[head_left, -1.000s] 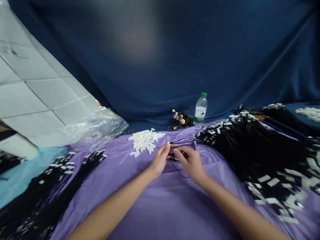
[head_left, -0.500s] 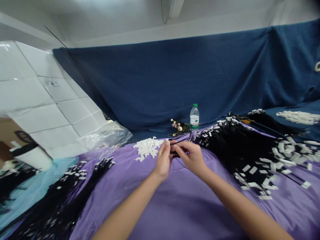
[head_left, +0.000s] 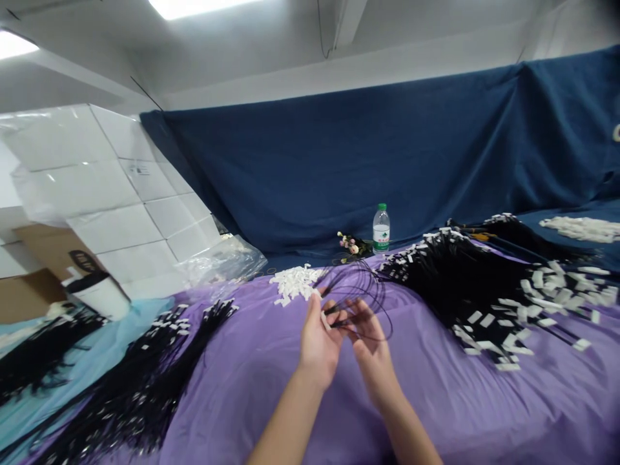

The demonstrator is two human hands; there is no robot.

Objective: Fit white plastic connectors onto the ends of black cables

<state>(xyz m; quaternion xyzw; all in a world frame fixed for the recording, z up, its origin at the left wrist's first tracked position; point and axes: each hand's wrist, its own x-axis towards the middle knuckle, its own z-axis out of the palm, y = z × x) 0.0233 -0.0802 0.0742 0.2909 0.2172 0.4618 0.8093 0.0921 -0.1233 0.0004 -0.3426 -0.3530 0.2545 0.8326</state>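
My left hand is closed around a small bunch of thin black cords, palm turned partly up. White tags show at its fingers. The cords fan out in loose loops beyond both hands and are smeared by motion. Close by on the right, my right hand has its fingers curled loosely at the same cords, its thumb somewhat apart. Just beyond my left hand lies a pile of white tags on the purple cloth.
Bundles of tagged black cords lie left and right. At the back stand a water bottle and small artificial flowers before a blue curtain. White boxes and clear plastic are at left.
Both hands have come lower and nearer, with the right forearm swung inward. The cords have spread into wider loops. The camera view has shifted a little left.
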